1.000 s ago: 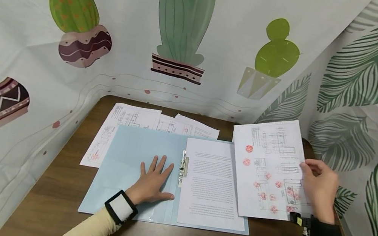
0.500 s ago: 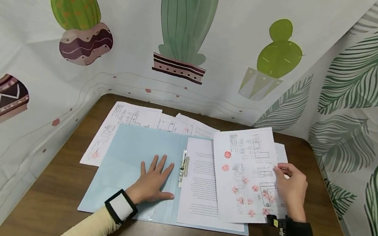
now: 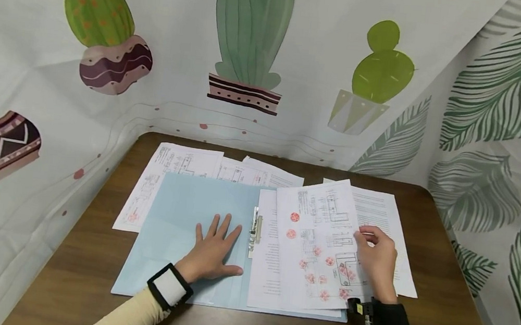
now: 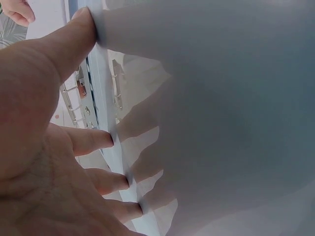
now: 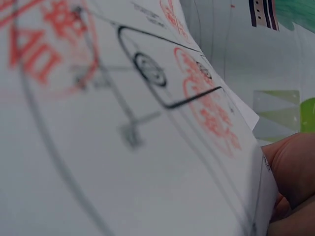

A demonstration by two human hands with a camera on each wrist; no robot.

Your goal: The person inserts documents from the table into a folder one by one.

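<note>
A light blue folder (image 3: 190,203) lies spread out on the table, a metal clip (image 3: 256,232) along its middle. My left hand (image 3: 211,254) rests on its left cover, fingers straight and spread. In the left wrist view, the fingertips of that left hand (image 4: 44,118) touch the glossy cover. My right hand (image 3: 377,260) pinches the right edge of a sheet of line drawings with red stamps (image 3: 315,230). This sheet is slightly tilted over the printed text pages (image 3: 264,273) on the folder's right side, covering much of them. Up close, the right wrist view shows the drawing sheet (image 5: 108,162) bowed beside the fingers.
Several loose drawing sheets (image 3: 145,188) stick out behind the folder at the left and back. More printed paper (image 3: 398,249) lies on the brown table (image 3: 442,284) to the right. A cactus-print curtain (image 3: 175,70) hangs along the back.
My right hand has carried the drawing sheet leftward from the right side, over the text pages. Paper at the right is now uncovered. The left hand stays in place on the cover.
</note>
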